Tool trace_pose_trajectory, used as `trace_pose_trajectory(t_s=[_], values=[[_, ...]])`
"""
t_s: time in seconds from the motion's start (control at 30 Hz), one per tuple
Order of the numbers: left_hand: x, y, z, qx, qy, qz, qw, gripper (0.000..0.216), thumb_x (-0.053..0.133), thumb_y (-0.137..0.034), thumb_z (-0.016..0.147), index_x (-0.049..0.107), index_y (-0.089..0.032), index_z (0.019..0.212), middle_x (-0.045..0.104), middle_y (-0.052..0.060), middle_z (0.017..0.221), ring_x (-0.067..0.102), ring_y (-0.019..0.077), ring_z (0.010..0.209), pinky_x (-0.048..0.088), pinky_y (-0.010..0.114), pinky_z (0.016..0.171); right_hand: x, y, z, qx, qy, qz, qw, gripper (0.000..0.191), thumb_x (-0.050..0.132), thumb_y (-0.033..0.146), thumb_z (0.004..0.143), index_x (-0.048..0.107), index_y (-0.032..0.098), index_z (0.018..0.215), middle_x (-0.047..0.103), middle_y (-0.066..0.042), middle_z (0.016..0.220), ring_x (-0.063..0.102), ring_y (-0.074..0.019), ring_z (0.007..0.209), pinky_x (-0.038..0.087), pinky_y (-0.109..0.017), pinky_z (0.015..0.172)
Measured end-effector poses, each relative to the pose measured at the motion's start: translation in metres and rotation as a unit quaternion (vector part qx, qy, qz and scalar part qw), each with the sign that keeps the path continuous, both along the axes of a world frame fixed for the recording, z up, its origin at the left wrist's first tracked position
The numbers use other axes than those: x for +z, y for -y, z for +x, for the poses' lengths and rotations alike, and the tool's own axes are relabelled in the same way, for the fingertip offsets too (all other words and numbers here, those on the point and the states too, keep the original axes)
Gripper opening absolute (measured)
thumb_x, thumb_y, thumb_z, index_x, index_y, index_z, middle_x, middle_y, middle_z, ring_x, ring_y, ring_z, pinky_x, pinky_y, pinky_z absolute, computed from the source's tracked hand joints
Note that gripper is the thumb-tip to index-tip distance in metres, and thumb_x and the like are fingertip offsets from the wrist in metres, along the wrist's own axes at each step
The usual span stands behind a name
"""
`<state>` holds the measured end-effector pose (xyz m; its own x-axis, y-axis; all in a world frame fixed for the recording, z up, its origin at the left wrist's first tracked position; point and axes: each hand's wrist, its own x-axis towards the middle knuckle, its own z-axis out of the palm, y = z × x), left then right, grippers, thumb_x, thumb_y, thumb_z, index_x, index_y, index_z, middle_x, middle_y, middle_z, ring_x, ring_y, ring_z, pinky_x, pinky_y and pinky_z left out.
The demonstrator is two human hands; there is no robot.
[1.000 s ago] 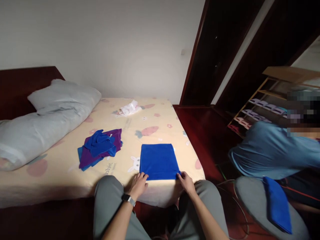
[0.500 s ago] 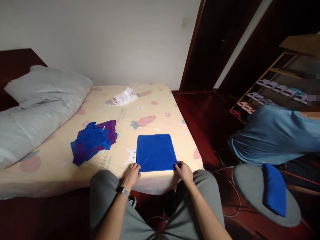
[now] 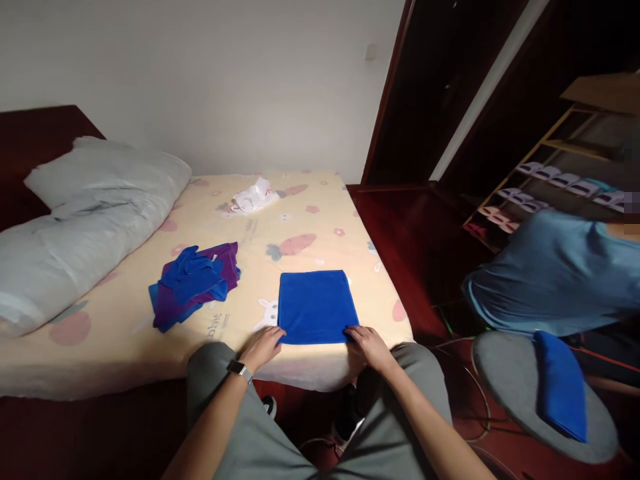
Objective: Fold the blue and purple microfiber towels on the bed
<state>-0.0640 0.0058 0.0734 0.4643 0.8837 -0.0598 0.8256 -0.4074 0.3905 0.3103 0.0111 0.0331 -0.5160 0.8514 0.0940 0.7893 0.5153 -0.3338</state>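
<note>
A folded blue cloth (image 3: 316, 305) lies flat on the bed (image 3: 310, 220) near its front edge. My left hand (image 3: 262, 348) rests at the cloth's near left corner, fingers together, pinching the edge. At the near right corner, my right hand (image 3: 369, 345) grips the hem with curled fingers. A watch sits on my left wrist. My knees in grey trousers are just below the bed edge.
A heap of blue and purple cloths (image 3: 194, 283) lies left of the folded one. Grey pillows (image 3: 85, 213) fill the bed's left side; a white plastic bag (image 3: 254, 196) lies at the back. Right: a person in a blue shirt (image 3: 555, 273), a round stool (image 3: 510, 390) with a blue cloth (image 3: 563, 385), a shoe rack (image 3: 555, 180).
Both hands have stayed on the cloth's near corners, the right one sliding slightly inward. The camera view has shifted a little; the cloth lies as before.
</note>
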Motion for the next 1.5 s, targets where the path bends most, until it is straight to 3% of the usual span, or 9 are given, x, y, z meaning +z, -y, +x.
trace_pose_trajectory(t_s=[0.07, 0.17, 0.37, 0.57, 0.67, 0.9, 1.1, 1.27, 1.5], values=[[-0.004, -0.001, -0.001, 0.032, 0.034, -0.010, 0.999, 0.026, 0.053, -0.011, 0.085, 0.064, -0.025, 0.105, 0.069, 0.004, 0.107, 0.062, 0.0207, 0.105, 0.047, 0.032, 0.092, -0.003, -0.002, 0.004, -0.010, -0.023, -0.015, 1.000, 0.044, 0.048, 0.009, 0.087, 0.062, 0.020, 0.127, 0.065, -0.011, 0.129, 0.061, -0.0256, 0.118, 0.047, -0.042, 0.101], [-0.009, -0.005, 0.001, 0.080, 0.072, -0.026, 0.994, 0.022, 0.051, -0.016, 0.088, 0.063, -0.023, 0.105, 0.070, 0.006, 0.104, 0.064, 0.0204, 0.101, 0.048, 0.032, 0.090, -0.007, -0.006, 0.008, -0.058, -0.102, -0.056, 0.992, 0.039, 0.047, 0.016, 0.089, 0.063, 0.020, 0.125, 0.068, -0.011, 0.126, 0.064, -0.0243, 0.115, 0.048, -0.040, 0.102], [-0.022, -0.015, 0.005, 0.158, 0.146, -0.053, 0.975, 0.029, 0.059, -0.020, 0.084, 0.059, -0.023, 0.112, 0.067, 0.007, 0.116, 0.064, 0.0197, 0.105, 0.051, 0.030, 0.089, -0.020, -0.017, 0.007, -0.193, -0.271, -0.124, 0.935, 0.036, 0.048, 0.042, 0.092, 0.066, 0.021, 0.113, 0.073, -0.009, 0.112, 0.068, -0.0247, 0.103, 0.053, -0.039, 0.093], [-0.046, -0.026, 0.000, 0.255, 0.178, -0.078, 0.947, 0.031, 0.056, -0.031, 0.089, 0.055, -0.019, 0.117, 0.071, 0.002, 0.089, 0.069, 0.0173, 0.087, 0.053, 0.030, 0.083, -0.027, -0.024, -0.002, -0.282, -0.289, -0.108, 0.908, 0.043, 0.048, 0.049, 0.090, 0.065, 0.019, 0.115, 0.072, -0.012, 0.112, 0.067, -0.0278, 0.105, 0.052, -0.042, 0.095], [-0.053, -0.027, 0.001, 0.270, 0.169, -0.072, 0.945, 0.030, 0.051, -0.030, 0.093, 0.054, -0.018, 0.120, 0.073, 0.004, 0.090, 0.070, 0.0182, 0.090, 0.053, 0.031, 0.085, -0.028, -0.026, -0.005, -0.312, -0.300, -0.124, 0.893, 0.043, 0.047, 0.050, 0.091, 0.067, 0.019, 0.114, 0.074, -0.012, 0.109, 0.070, -0.0276, 0.102, 0.054, -0.040, 0.092], [-0.050, -0.016, 0.014, 0.317, 0.116, -0.023, 0.941, 0.031, 0.044, -0.024, 0.097, 0.055, -0.017, 0.124, 0.068, 0.014, 0.119, 0.063, 0.0225, 0.112, 0.044, 0.036, 0.098, -0.025, -0.029, -0.002, -0.277, -0.216, -0.076, 0.933, 0.048, 0.032, 0.047, 0.099, 0.067, 0.020, 0.119, 0.072, -0.009, 0.117, 0.069, -0.0266, 0.106, 0.053, -0.038, 0.093], [-0.034, -0.013, 0.015, 0.307, 0.014, 0.009, 0.952, 0.029, 0.047, -0.031, 0.097, 0.058, -0.020, 0.121, 0.073, 0.009, 0.107, 0.064, 0.0237, 0.106, 0.043, 0.035, 0.093, -0.019, -0.032, -0.001, -0.290, -0.099, -0.090, 0.948, 0.044, 0.035, 0.046, 0.100, 0.067, 0.019, 0.115, 0.076, -0.009, 0.101, 0.072, -0.0262, 0.093, 0.053, -0.034, 0.080], [-0.026, -0.011, 0.018, 0.285, -0.012, 0.029, 0.958, 0.030, 0.050, -0.038, 0.096, 0.058, -0.021, 0.121, 0.074, 0.007, 0.095, 0.064, 0.0253, 0.102, 0.040, 0.036, 0.089, -0.010, -0.032, 0.001, -0.297, -0.027, -0.039, 0.954, 0.038, 0.039, 0.042, 0.099, 0.068, 0.020, 0.110, 0.076, -0.010, 0.094, 0.071, -0.0254, 0.087, 0.051, -0.034, 0.078], [-0.028, -0.011, 0.022, 0.256, -0.074, 0.062, 0.962, 0.031, 0.047, -0.037, 0.097, 0.059, -0.024, 0.122, 0.071, 0.009, 0.105, 0.059, 0.0263, 0.104, 0.038, 0.039, 0.092, -0.013, -0.027, -0.004, -0.283, 0.023, -0.004, 0.959, 0.031, 0.045, 0.040, 0.099, 0.065, 0.020, 0.110, 0.075, -0.010, 0.094, 0.068, -0.0260, 0.089, 0.047, -0.034, 0.077]])
